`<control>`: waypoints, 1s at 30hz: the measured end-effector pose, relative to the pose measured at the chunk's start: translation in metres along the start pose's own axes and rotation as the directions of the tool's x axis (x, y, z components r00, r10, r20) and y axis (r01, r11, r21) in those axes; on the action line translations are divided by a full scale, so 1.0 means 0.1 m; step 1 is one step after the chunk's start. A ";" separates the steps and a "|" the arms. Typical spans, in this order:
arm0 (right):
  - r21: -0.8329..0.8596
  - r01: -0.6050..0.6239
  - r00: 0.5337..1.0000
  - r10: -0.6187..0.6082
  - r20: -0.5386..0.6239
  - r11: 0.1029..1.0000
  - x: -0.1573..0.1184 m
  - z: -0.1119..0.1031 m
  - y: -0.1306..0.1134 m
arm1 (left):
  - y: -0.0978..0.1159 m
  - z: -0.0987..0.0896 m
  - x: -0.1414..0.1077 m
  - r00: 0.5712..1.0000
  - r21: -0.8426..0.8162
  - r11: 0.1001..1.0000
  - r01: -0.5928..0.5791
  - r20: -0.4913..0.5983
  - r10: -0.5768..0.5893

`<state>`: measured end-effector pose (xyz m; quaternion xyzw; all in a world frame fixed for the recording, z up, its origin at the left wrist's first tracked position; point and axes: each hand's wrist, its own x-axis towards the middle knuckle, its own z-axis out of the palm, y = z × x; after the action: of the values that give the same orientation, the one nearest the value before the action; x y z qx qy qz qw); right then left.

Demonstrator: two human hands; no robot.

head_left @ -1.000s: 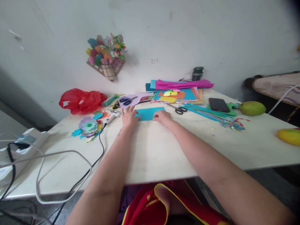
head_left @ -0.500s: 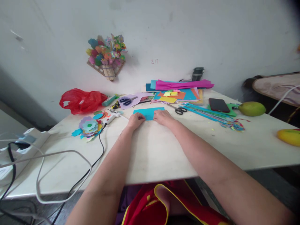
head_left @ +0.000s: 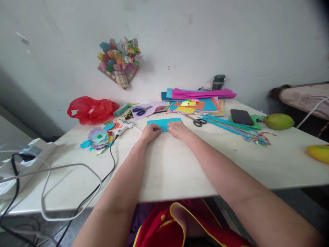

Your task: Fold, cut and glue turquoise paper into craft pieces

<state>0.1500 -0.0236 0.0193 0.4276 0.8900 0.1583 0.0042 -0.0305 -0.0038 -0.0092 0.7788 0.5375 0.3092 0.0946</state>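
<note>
On the counter [head_left: 177, 171], straight in front of you, the blue sheet [head_left: 164, 122] lay flat. Your left grip [head_left: 152, 132] was curled at its near left corner and your right grip [head_left: 178, 129] bunched over its near right side; both looked mostly drawn in, but whether either pinched the sheet, I could not tell. It seemed light and thin (paper or foam, the view did not settle which), likely bendy and easily creased, so the edges suited a gentle fingertip hold. The glue gun [head_left: 124, 128] lay to its left, the black scissors [head_left: 199, 122] to its right.
</note>
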 end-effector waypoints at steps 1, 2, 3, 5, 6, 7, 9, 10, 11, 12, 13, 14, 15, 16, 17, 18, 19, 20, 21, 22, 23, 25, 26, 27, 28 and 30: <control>0.003 -0.001 1.000 0.001 -0.004 1.000 0.00 0.01 0.01 | 0.00 0.00 0.00 0.999 0.021 0.999 -0.034 0.004 0.034; 0.006 -0.005 1.000 0.005 -0.006 1.000 0.01 0.03 0.02 | 0.00 0.00 0.00 0.998 0.043 0.997 -0.059 0.009 0.059; 0.012 -0.010 1.000 0.010 -0.008 1.000 0.01 0.04 0.02 | 0.00 0.00 0.00 0.997 0.061 0.995 -0.075 0.014 0.074; 0.023 -0.025 1.000 0.025 -0.011 0.999 0.01 0.05 0.03 | -0.02 0.01 0.00 0.996 0.077 0.994 -0.083 0.017 0.082; 0.029 -0.031 0.999 0.032 -0.013 0.999 0.00 0.05 0.03 | -0.02 0.02 0.01 0.997 0.076 0.994 -0.083 0.018 0.082; 0.035 -0.037 0.999 0.038 -0.014 0.999 0.00 0.05 0.03 | -0.03 0.02 0.01 0.997 0.074 0.994 -0.082 0.017 0.081; 0.049 -0.047 0.999 0.048 -0.023 0.998 -0.01 0.05 0.04 | -0.05 0.03 0.02 0.997 0.067 0.995 -0.080 0.013 0.079; 0.056 -0.050 0.998 0.052 -0.029 0.997 -0.01 0.06 0.04 | -0.05 0.03 0.02 0.997 0.064 0.995 -0.078 0.011 0.078; 0.063 -0.050 0.998 0.052 -0.037 0.997 -0.01 0.06 0.04 | -0.05 0.04 0.02 0.997 0.061 0.995 -0.075 0.011 0.075; 0.067 -0.048 0.998 0.051 -0.043 0.997 -0.01 0.07 0.04 | -0.05 0.04 0.02 0.997 0.060 0.996 -0.071 0.012 0.071; 0.068 -0.045 0.998 0.048 -0.046 0.997 -0.01 0.08 0.04 | -0.05 0.03 0.02 0.998 0.060 0.996 -0.068 0.013 0.067; 0.067 -0.042 0.998 0.045 -0.045 0.997 0.00 0.08 0.04 | -0.04 0.03 0.01 0.998 0.063 0.996 -0.066 0.017 0.065; 0.066 -0.042 0.998 0.045 -0.040 0.997 0.00 0.09 0.04 | -0.03 0.03 0.01 0.998 0.068 0.996 -0.064 0.020 0.063; 0.067 -0.045 0.998 0.047 -0.034 0.997 0.01 0.09 0.04 | -0.02 0.02 0.01 0.998 0.077 0.995 -0.064 0.024 0.063; 0.070 -0.051 0.998 0.053 -0.026 0.996 0.01 0.09 0.03 | -0.01 0.02 0.00 0.998 0.087 0.994 -0.066 0.026 0.064; 0.076 -0.060 0.998 0.062 -0.022 0.995 0.01 0.09 0.03 | 0.01 0.01 0.00 0.997 0.099 0.993 -0.069 0.026 0.067; 0.083 -0.070 0.997 0.072 -0.021 0.994 0.01 0.08 0.03 | 0.02 0.01 -0.01 0.997 0.111 0.991 -0.074 0.024 0.072; 0.091 -0.079 0.996 0.082 -0.023 0.993 0.00 0.08 0.03 | 0.03 0.01 -0.01 0.997 0.121 0.989 -0.081 0.020 0.079; 0.100 -0.089 0.995 0.091 -0.025 0.991 0.00 0.08 0.03 | 0.03 0.01 -0.01 0.996 0.128 0.988 -0.087 0.016 0.085; 0.111 -0.097 0.995 0.100 -0.028 0.989 -0.01 0.07 0.03 | 0.04 0.01 -0.01 0.996 0.135 0.987 -0.092 0.012 0.092; 0.122 -0.103 0.994 0.108 -0.032 0.987 -0.01 0.07 0.03 | 0.04 0.01 -0.01 0.996 0.141 0.986 -0.093 0.008 0.093; 0.140 -0.114 0.992 0.121 -0.041 0.984 -0.02 0.07 0.03 | 0.04 0.01 -0.01 0.996 0.152 0.984 -0.090 0.008 0.090; 0.147 -0.118 0.991 0.126 -0.049 0.982 -0.02 0.07 0.03 | 0.04 0.01 -0.01 0.996 0.157 0.984 -0.087 0.009 0.087; 0.153 -0.122 0.990 0.132 -0.059 0.981 -0.02 0.08 0.03 | 0.04 0.01 0.00 0.996 0.159 0.984 -0.086 0.010 0.085; 0.158 -0.125 0.988 0.137 -0.068 0.979 -0.01 0.09 0.03 | 0.04 0.02 0.00 0.996 0.160 0.983 -0.086 0.010 0.085; 0.165 -0.133 0.987 0.147 -0.073 0.977 0.00 0.10 0.03 | 0.03 0.02 0.00 0.996 0.158 0.984 -0.088 0.010 0.087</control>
<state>0.1536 -0.0189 0.0106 0.4810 0.8669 0.1043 -0.0790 -0.0268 -0.0044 -0.0090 0.8072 0.5254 0.2683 0.0198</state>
